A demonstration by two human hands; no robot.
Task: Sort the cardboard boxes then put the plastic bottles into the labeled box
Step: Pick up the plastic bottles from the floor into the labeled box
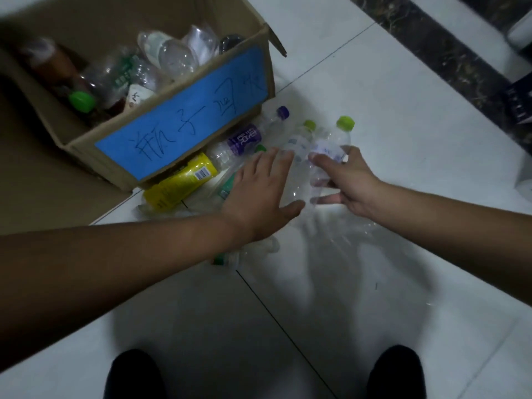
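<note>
My right hand [352, 180] curls round a clear lime-capped bottle [335, 138], thumb on its label, fingers showing through the plastic. My left hand [259, 194] is spread flat with straight fingers over the pile just to the left, fingertips at a second clear bottle [299, 144]. Farther left, a purple-labelled bottle [244, 139] and a yellow-labelled bottle [178, 182] lie on the white floor [388, 96] against the cardboard box [86, 156]. Its blue label [184, 110] faces me, and more bottles lie inside.

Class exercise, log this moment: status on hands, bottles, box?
Right hand grips clear bottle. Left hand open, beside it. Labeled box part-filled. Other bottles on floor.
</note>
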